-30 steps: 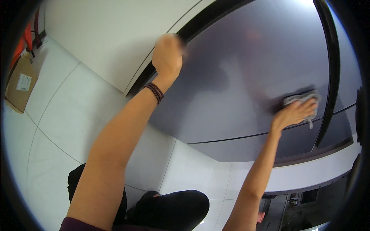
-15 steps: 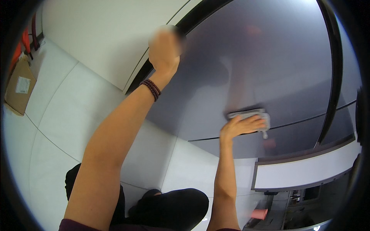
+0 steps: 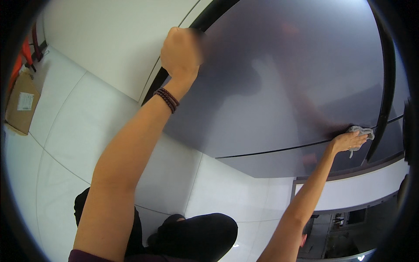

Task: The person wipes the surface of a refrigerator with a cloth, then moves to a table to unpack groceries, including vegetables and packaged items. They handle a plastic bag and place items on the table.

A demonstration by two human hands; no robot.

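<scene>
My left hand (image 3: 179,51) is closed in a fist at the black edge strip (image 3: 155,86) along the left side of a glossy grey-blue panel (image 3: 279,100); a blur hides what its fingers hold. A beaded bracelet (image 3: 166,99) circles that wrist. My right hand (image 3: 349,142) presses a grey cloth (image 3: 362,131) against the panel at the right, near a thin dark seam and a curved black vertical strip (image 3: 387,100). Its fingers lie over the cloth.
A white cabinet front (image 3: 100,43) adjoins the panel at upper left. Cardboard (image 3: 22,105) and an orange object (image 3: 26,52) are at the far left on pale floor tiles (image 3: 65,166). My black-trousered legs are below. A white surface (image 3: 349,183) and dark kitchen area lie at lower right.
My right hand and cloth moved left and down along the panel, then back right to near the black strip, lower than at first. My left hand shifted slightly up and left in view.
</scene>
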